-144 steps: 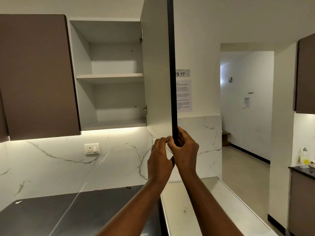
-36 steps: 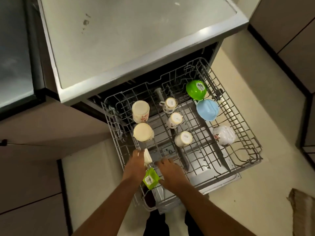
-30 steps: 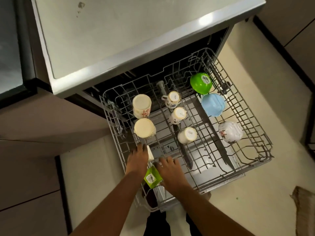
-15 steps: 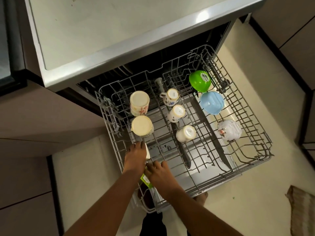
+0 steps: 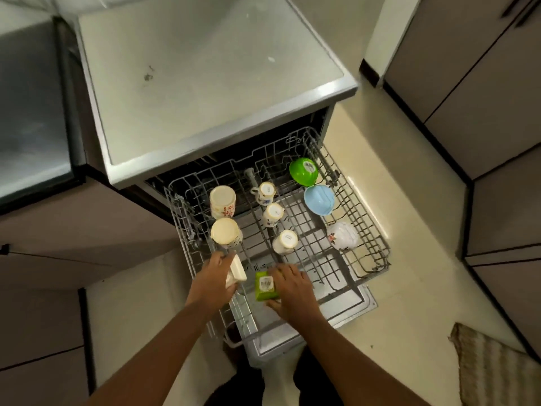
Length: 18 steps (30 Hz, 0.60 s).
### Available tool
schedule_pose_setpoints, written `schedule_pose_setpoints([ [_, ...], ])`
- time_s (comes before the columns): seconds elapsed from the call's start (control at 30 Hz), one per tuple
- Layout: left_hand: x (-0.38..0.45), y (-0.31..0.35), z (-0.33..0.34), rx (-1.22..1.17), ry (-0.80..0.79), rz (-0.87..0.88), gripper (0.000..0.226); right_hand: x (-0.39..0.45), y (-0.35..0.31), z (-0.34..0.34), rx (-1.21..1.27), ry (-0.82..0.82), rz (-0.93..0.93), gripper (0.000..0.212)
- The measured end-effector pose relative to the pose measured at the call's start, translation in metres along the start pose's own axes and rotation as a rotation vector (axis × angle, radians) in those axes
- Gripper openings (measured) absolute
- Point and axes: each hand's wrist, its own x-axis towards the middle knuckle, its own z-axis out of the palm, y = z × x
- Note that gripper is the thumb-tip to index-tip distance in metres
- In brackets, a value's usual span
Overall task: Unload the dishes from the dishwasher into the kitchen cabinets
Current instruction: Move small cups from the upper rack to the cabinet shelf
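The dishwasher's wire rack (image 5: 371, 227) is pulled out over the floor. My left hand (image 5: 212, 281) grips a cream cup (image 5: 237, 271) at the rack's near left. My right hand (image 5: 291, 288) holds a green square cup (image 5: 265, 285) beside it. Two cream mugs (image 5: 223, 202) stand upside down behind the left hand. Three small white cups (image 5: 285, 241) run down the middle. A green bowl (image 5: 303, 170), a blue bowl (image 5: 318, 199) and a white flowered bowl (image 5: 342, 235) line the right side.
The grey counter top (image 5: 205, 71) lies above the dishwasher, with a dark surface (image 5: 29, 112) to its left. Brown cabinet fronts (image 5: 483, 92) stand at the right across a cream floor. A striped mat (image 5: 497, 367) lies at the lower right.
Earlier both hands held the open wall cabinet door. Since then the view dropped to the rack, and both hands lifted slightly with the cream cup and the green cup now showing more.
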Motion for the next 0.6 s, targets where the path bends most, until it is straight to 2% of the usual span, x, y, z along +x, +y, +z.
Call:
schedule_pose_setpoints([
  [0.13, -0.029, 0.024, -0.055, 0.014, 0.112, 0.004, 0.081, -0.012, -0.009, -0.063, 0.051, 0.079, 0.001, 0.068],
  [0.27, -0.061, 0.041, -0.104, 0.007, 0.213, -0.084, 0.090, -0.012, -0.024, -0.116, 0.058, 0.111, -0.072, 0.070],
  [0.37, -0.086, 0.046, -0.147, -0.020, 0.293, -0.093, 0.084, -0.008, -0.047, -0.155, 0.097, 0.148, -0.142, 0.069],
  [0.6, -0.141, 0.005, -0.224, -0.015, 0.481, -0.034, 0.084, 0.018, -0.125, -0.202, 0.109, 0.196, -0.334, 0.071],
])
